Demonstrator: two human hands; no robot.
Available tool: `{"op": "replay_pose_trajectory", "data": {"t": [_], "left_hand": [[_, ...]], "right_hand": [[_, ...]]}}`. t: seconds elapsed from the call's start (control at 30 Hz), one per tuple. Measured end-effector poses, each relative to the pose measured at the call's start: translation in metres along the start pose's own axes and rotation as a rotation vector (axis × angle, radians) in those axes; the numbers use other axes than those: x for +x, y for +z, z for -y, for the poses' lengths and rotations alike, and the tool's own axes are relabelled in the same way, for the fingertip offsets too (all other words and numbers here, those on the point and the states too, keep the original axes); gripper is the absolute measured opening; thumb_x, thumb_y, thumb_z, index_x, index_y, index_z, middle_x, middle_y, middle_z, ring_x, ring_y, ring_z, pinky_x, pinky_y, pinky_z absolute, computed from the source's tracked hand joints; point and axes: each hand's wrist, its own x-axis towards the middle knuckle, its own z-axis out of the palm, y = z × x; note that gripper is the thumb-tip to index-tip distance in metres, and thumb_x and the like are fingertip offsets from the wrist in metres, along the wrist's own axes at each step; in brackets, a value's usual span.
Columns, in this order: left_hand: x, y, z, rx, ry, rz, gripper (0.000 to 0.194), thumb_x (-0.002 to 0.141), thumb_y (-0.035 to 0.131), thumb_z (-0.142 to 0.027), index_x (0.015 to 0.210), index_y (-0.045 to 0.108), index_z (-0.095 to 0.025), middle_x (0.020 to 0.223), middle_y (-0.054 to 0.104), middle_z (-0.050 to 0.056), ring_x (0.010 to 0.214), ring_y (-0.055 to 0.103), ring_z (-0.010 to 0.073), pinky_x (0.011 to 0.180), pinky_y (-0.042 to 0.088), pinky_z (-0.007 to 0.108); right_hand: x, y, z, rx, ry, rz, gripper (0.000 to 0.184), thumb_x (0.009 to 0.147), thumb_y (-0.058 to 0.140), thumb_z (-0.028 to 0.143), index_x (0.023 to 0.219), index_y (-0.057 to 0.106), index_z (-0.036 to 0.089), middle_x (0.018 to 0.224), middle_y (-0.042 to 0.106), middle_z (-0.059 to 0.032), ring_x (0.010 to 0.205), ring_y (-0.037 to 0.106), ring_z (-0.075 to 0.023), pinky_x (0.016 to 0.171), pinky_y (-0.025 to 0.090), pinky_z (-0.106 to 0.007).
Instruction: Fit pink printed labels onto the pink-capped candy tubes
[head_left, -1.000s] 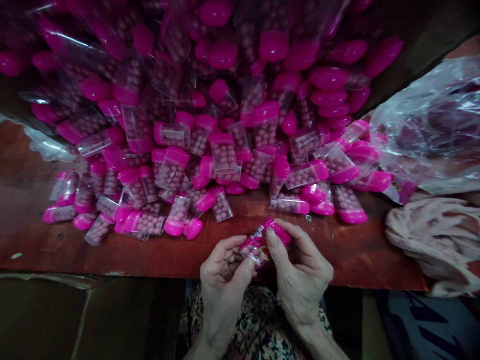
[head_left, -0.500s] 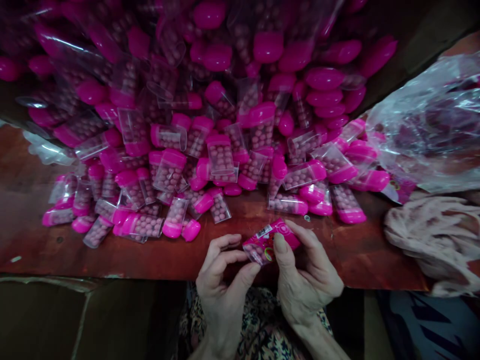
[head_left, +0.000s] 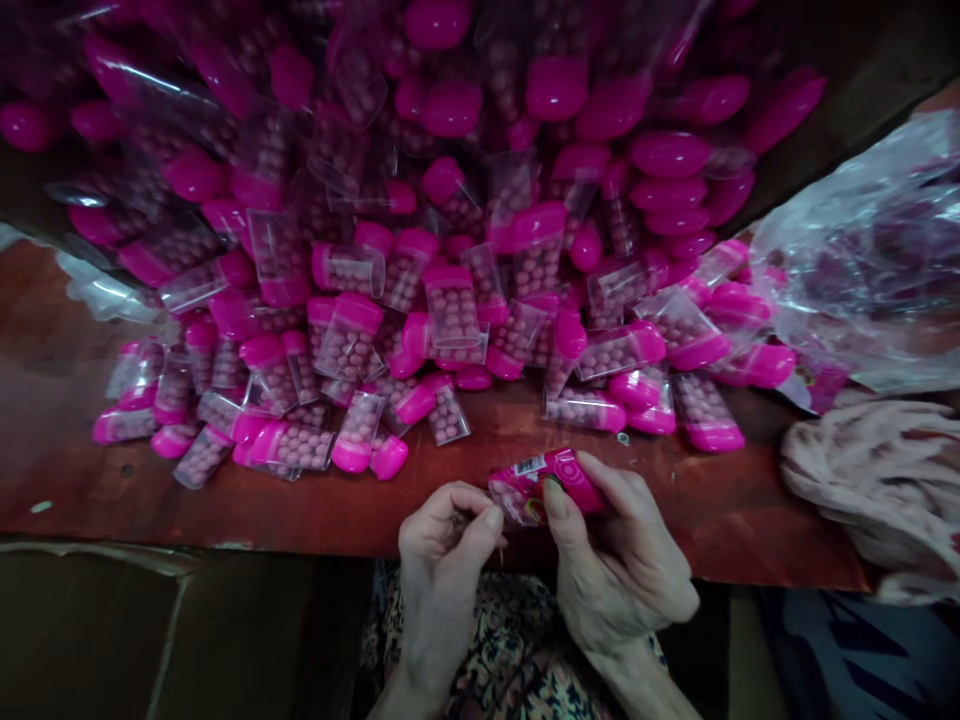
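A small clear candy container (head_left: pixel 517 500) of round pink candies, wrapped in a printed pink sleeve with a barcode, lies tilted above the table's front edge. My right hand (head_left: pixel 615 560) is closed on its pink end, thumb on top and fingers behind. Right at its clear end, my left hand (head_left: pixel 450 550) is closed in a pinch, thumb against forefinger. A thin sliver shows below that pinch, too small to name. Beyond both hands lies a heap of similar candy containers (head_left: pixel 451 310) with bright pink caps, without printed sleeves.
The heap spills from a dark opening at the back onto the reddish-brown table (head_left: pixel 300 520). Crumpled clear plastic (head_left: pixel 870 260) lies at the right, near a bunched pale cloth (head_left: pixel 877 480). A printed pink piece (head_left: pixel 817 378) sticks out beneath the plastic. Patterned fabric (head_left: pixel 517 650) covers my lap.
My left fingers, spread at the container's clear end before, have come together into a pinch. The right hand keeps its hold. The whole view has shifted slightly.
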Motion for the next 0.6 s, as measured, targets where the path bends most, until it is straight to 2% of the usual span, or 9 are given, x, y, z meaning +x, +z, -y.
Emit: {"op": "replay_pose_trajectory", "data": {"t": [0.1, 0.2, 0.3, 0.4, 0.43, 0.5, 0.57, 0.6], "left_hand": [[0.002, -0.002, 0.0, -0.106, 0.003, -0.051, 0.014, 0.086, 0.057, -0.029, 0.081, 0.063, -0.017, 0.077, 0.066, 0.001, 0.07, 0.06, 0.0114, 0.065, 0.048, 0.022], [0.005, -0.001, -0.002, -0.177, -0.033, 0.008, 0.021, 0.084, 0.06, -0.034, 0.099, 0.063, -0.019, 0.089, 0.068, 0.003, 0.076, 0.062, 0.0122, 0.069, 0.05, 0.024], [0.006, 0.004, -0.003, -0.179, -0.138, 0.123, 0.021, 0.073, 0.073, -0.024, 0.091, 0.066, -0.016, 0.077, 0.067, 0.0, 0.064, 0.059, 0.0085, 0.061, 0.048, 0.019], [0.001, -0.001, -0.005, -0.22, -0.168, 0.114, 0.016, 0.071, 0.073, -0.023, 0.083, 0.066, -0.015, 0.067, 0.064, -0.001, 0.055, 0.054, 0.0067, 0.051, 0.044, 0.017], [-0.002, -0.009, -0.007, -0.224, -0.162, 0.088, 0.016, 0.071, 0.072, -0.024, 0.083, 0.067, -0.016, 0.066, 0.064, -0.001, 0.054, 0.054, 0.0069, 0.051, 0.044, 0.018], [-0.015, -0.038, -0.013, -0.198, -0.152, -0.003, 0.017, 0.07, 0.073, -0.026, 0.082, 0.067, -0.016, 0.065, 0.065, -0.001, 0.053, 0.054, 0.0077, 0.052, 0.045, 0.019], [-0.037, -0.079, -0.021, -0.125, -0.114, -0.206, 0.021, 0.068, 0.076, -0.028, 0.082, 0.067, -0.016, 0.07, 0.067, 0.0, 0.057, 0.058, 0.0098, 0.055, 0.047, 0.021], [-0.049, -0.101, -0.024, -0.086, -0.074, -0.359, 0.024, 0.069, 0.076, -0.03, 0.085, 0.066, -0.016, 0.071, 0.067, 0.0, 0.058, 0.059, 0.0106, 0.055, 0.048, 0.021]], "right_hand": [[0.0, 0.0, -0.001, 0.012, 0.125, -0.005, 0.034, 0.077, 0.07, 0.011, 0.108, 0.067, 0.024, 0.085, 0.064, -0.0001, 0.072, 0.059, -0.0124, 0.061, 0.052, -0.023], [-0.002, 0.0, -0.003, 0.044, 0.274, 0.084, 0.025, 0.079, 0.069, 0.019, 0.104, 0.068, 0.023, 0.087, 0.066, -0.0016, 0.073, 0.062, -0.0143, 0.064, 0.054, -0.027], [-0.005, -0.003, -0.003, 0.046, 0.339, 0.147, 0.021, 0.077, 0.071, 0.027, 0.098, 0.07, 0.022, 0.088, 0.07, -0.0026, 0.077, 0.065, -0.0174, 0.072, 0.055, -0.031], [-0.005, -0.008, -0.004, 0.081, 0.378, 0.217, 0.022, 0.085, 0.062, 0.034, 0.101, 0.07, 0.022, 0.086, 0.071, -0.0031, 0.074, 0.066, -0.0166, 0.067, 0.055, -0.028], [-0.004, -0.009, -0.005, 0.122, 0.398, 0.242, 0.026, 0.09, 0.055, 0.036, 0.107, 0.068, 0.023, 0.084, 0.07, -0.0029, 0.067, 0.065, -0.0144, 0.061, 0.054, -0.026], [-0.002, -0.009, -0.008, 0.184, 0.42, 0.267, 0.031, 0.095, 0.045, 0.036, 0.117, 0.063, 0.023, 0.082, 0.069, -0.0022, 0.056, 0.06, -0.01, 0.053, 0.051, -0.023], [-0.001, -0.005, -0.011, 0.166, 0.408, 0.261, 0.03, 0.093, 0.05, 0.034, 0.117, 0.063, 0.022, 0.078, 0.067, -0.001, 0.051, 0.056, -0.0076, 0.052, 0.05, -0.021], [-0.001, -0.003, -0.012, 0.136, 0.392, 0.259, 0.028, 0.09, 0.055, 0.031, 0.114, 0.064, 0.021, 0.075, 0.067, -0.0003, 0.051, 0.055, -0.0073, 0.052, 0.05, -0.02]]}}
